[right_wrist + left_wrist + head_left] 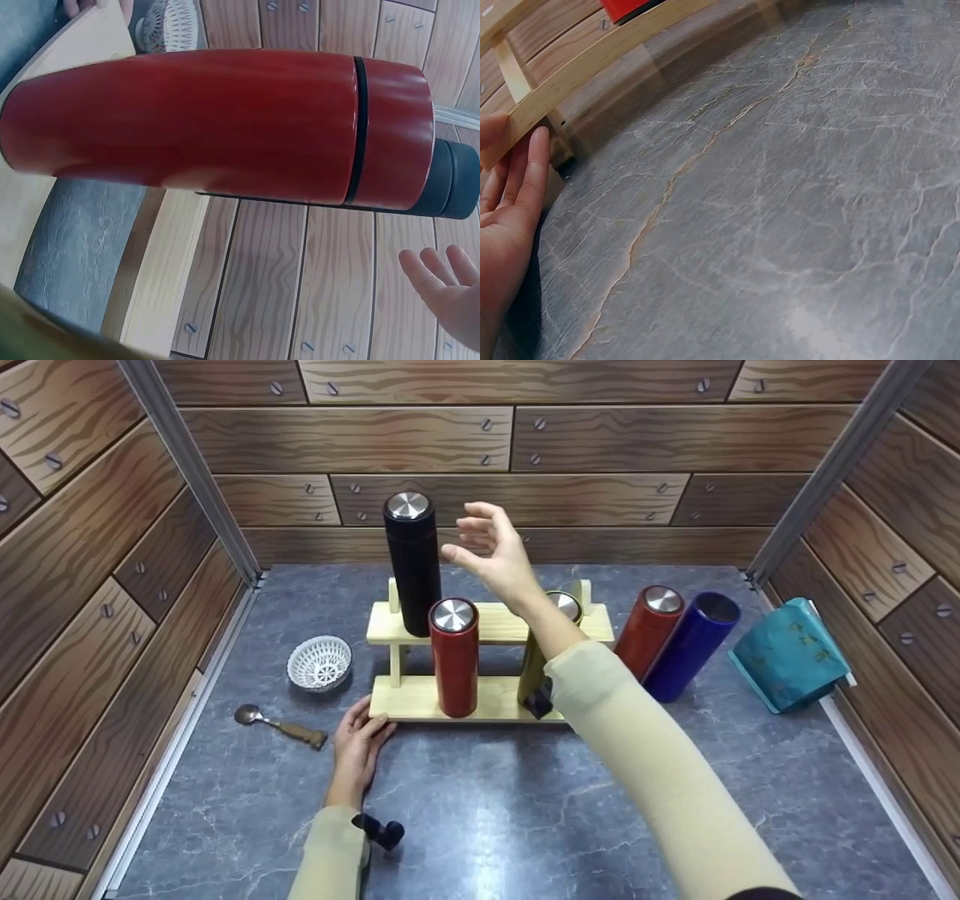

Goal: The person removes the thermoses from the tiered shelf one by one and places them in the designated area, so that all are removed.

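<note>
A two-tier wooden rack (409,697) stands mid-table. My left hand (358,754) grips its lower shelf at the left front corner; the left wrist view shows thumb above and fingers under the board (592,71). On the upper tier stands a black thermos flask (412,562). Just right of its top, my right hand (502,559) is raised with fingers spread and slightly bent, holding nothing. The lower tier bears a red thermos flask (455,667) and an olive-gold one (534,667), partly behind my right forearm. In the right wrist view the red flask (202,124) overlaps the black one (456,180).
Right of the rack, another red flask (646,630) stands beside a blue flask (690,652) with a dark top. Farther right is a teal bag (791,652). On the left are a white openwork bowl (320,660) and a wooden-handled spoon (289,727). Wood-patterned walls enclose the table.
</note>
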Available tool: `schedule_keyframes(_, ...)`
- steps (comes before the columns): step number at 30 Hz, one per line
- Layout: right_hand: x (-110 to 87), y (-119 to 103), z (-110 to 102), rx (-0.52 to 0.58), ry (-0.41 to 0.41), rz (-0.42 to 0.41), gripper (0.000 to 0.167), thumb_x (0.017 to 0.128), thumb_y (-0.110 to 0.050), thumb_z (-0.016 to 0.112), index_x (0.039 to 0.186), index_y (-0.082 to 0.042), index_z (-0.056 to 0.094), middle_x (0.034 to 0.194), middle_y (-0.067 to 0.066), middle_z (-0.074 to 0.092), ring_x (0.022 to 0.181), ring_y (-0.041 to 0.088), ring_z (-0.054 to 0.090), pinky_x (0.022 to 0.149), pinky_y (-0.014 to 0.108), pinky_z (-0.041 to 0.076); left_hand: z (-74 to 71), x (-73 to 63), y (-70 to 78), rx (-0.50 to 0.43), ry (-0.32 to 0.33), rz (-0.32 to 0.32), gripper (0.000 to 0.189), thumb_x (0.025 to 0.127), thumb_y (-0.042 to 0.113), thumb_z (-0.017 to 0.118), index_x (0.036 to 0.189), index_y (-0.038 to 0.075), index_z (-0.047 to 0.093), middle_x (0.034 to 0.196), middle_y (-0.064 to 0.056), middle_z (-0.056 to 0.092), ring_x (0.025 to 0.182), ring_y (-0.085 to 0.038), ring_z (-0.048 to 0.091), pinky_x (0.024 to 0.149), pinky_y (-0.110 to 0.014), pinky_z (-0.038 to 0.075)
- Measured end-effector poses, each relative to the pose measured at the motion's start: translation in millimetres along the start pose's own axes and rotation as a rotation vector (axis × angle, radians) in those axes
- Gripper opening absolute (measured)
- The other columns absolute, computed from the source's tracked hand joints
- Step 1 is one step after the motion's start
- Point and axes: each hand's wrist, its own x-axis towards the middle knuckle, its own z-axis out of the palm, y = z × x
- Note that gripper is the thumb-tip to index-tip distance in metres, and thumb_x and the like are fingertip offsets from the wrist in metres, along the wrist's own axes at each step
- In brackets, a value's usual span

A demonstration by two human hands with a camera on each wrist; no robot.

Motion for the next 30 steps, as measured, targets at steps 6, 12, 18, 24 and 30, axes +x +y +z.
schedule_keyframes(6, 17.9, 21.8, 7.4, -0.011, -0.037, 0.050, 0.063, 0.077, -0.007, 0.074, 0.130, -0.002, 0.041, 0.121, 0.019, 0.053, 0.110, 0.030, 0.053, 0.097, 0.036, 0.045, -0.9, -1.3, -1.0, -0.011, -0.004, -0.004, 0.057, 0.082, -0.015, 0.057, 0.134, -0.001, 0.040, 0.121, -0.017, 0.047, 0.092, -0.023, 0.060, 0.085, -0.039, 0.053)
schedule_keyframes(12, 30.2, 30.6, 15.6, -0.063, -0.041, 0.083, 0.072, 0.075, -0.014, 0.078, 0.133, -0.005, 0.037, 0.122, 0.016, 0.052, 0.108, 0.025, 0.053, 0.095, 0.034, 0.044, -1.3, -0.8, 0.0, 0.000, -0.008, 0.004, 0.056, 0.082, -0.015, 0.056, 0.134, -0.001, 0.040, 0.120, -0.017, 0.047, 0.092, -0.022, 0.059, 0.085, -0.039, 0.053)
schedule_keyframes(18, 41.1, 29.9, 27.2, -0.022, -0.046, 0.133, 0.076, 0.074, -0.012, 0.079, 0.135, -0.006, 0.035, 0.123, 0.017, 0.050, 0.107, 0.027, 0.054, 0.088, 0.029, 0.049, 0.4, 0.9, 2.9, 0.011, -0.004, 0.003, 0.057, 0.081, -0.014, 0.058, 0.134, 0.000, 0.041, 0.120, -0.016, 0.047, 0.092, -0.022, 0.060, 0.083, -0.038, 0.054)
schedule_keyframes(24, 46.7, 29.3, 35.3, -0.007, -0.060, 0.170, 0.076, 0.073, -0.010, 0.079, 0.135, -0.007, 0.034, 0.124, 0.017, 0.048, 0.109, 0.026, 0.053, 0.089, 0.030, 0.048, 1.9, 0.9, 3.2, 0.008, 0.011, 0.003, 0.057, 0.081, -0.013, 0.060, 0.134, 0.001, 0.042, 0.121, -0.016, 0.048, 0.090, -0.022, 0.061, 0.082, -0.038, 0.054)
schedule_keyframes(30, 49.9, 32.0, 39.0, -0.008, -0.037, 0.192, 0.079, 0.071, -0.011, 0.080, 0.135, -0.008, 0.036, 0.118, 0.014, 0.051, 0.106, 0.026, 0.054, 0.086, 0.032, 0.049, 2.1, -0.9, 1.0, 0.011, 0.007, -0.001, 0.058, 0.081, -0.014, 0.059, 0.134, -0.001, 0.041, 0.120, -0.016, 0.048, 0.090, -0.022, 0.061, 0.082, -0.038, 0.054)
